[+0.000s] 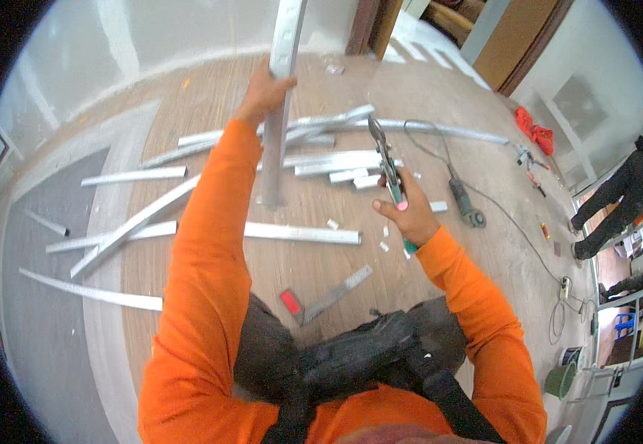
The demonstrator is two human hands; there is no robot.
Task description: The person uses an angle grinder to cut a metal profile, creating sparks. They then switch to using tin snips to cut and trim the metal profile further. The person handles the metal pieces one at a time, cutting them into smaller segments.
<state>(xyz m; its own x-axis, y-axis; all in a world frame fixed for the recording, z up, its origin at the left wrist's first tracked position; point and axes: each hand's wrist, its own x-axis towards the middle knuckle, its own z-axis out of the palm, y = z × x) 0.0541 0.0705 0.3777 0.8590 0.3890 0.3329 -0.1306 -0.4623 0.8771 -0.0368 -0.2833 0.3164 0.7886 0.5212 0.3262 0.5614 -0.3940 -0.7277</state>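
My left hand [263, 95] is raised and wrapped round a long silvery metal channel [273, 148], which stands nearly upright with its upper end out of the picture. In my right hand [416, 211] is a pair of tin snips [383, 152] with green handles, the jaws pointing up and away from me. The snips are apart from the channel. Beneath both hands lie several cut lengths of metal channel [303, 234] and small offcuts [349, 175] on the wood-look floor. A square with a red handle [289, 301] lies near my knees.
Right of the snips rests an angle grinder [468, 203], its cord [514, 229] trailing to the right. A red cloth [534, 132] and hand tools [530, 159] lie farther off. Another person [621, 185] stands at the far right, above a green bucket [558, 381]. A wall [166, 33] closes the far side.
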